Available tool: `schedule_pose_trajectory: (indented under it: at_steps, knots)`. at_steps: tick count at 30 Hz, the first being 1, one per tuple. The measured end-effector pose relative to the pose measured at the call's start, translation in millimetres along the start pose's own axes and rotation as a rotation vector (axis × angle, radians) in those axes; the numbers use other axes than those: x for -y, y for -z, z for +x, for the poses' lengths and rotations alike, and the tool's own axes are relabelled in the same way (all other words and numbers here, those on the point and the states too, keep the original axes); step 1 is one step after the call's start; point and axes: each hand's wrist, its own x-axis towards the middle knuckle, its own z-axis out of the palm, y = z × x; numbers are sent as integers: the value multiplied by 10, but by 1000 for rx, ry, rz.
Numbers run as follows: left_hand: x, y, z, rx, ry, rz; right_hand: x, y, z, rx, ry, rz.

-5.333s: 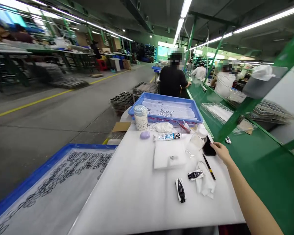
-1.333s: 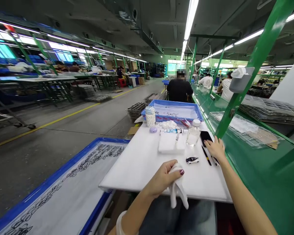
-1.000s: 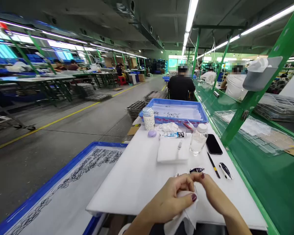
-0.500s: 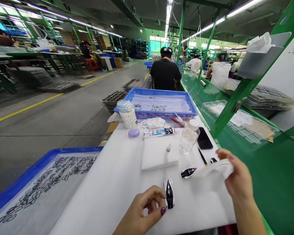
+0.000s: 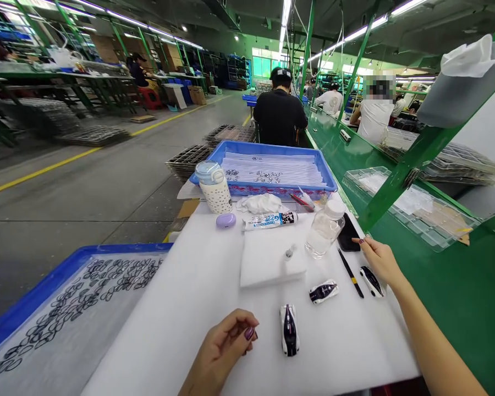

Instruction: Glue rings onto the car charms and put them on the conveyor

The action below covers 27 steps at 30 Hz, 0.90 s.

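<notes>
One blue-rimmed tray point(image 5: 124, 247) with dark rings point(image 5: 76, 300) sits at our left, beside the white table point(image 5: 148, 341). Next, the spotted flask point(image 5: 216, 192) is at the back. Our left hand point(image 5: 225, 344) is up front, fingers loosely curled, no visible item in it; can't tell if something tiny is pinched. Purple case point(image 5: 225, 220) is well behind it. Then the labelled tube point(image 5: 268, 221), with the foam pad point(image 5: 264, 264) in front. First car point(image 5: 289, 330) sits just right of our left hand, apart from it. Clear bottle point(image 5: 324, 228) is farther back, second car point(image 5: 324, 291) in front of that. Tweezers point(image 5: 350, 272) lie unheld. Our right hand point(image 5: 381, 261) reaches to the phone point(image 5: 348, 234), fingertips at its near edge; can't tell if they grip. Third car point(image 5: 372, 281) is just below that hand. Net: our hands hold no car, we judge handling paused.
</notes>
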Motion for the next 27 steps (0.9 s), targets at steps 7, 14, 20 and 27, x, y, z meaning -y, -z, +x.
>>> schedule_pose_trajectory:
  at_steps: [7, 14, 20, 27]
  knots:
    - [26, -20, -20, 12, -33, 24, 425, 261, -675, 12, 82, 226]
    - [-324, -667, -14, 387, -324, 201, 1155, -93, -1342, 727, 285, 168]
    - [-434, -763, 46, 590, 13, -202, 1008, -121, -1349, 696, -1, 358]
    - [-424, -693, 22, 476, -108, -59, 877, -344, -1429, 422, -273, 771]
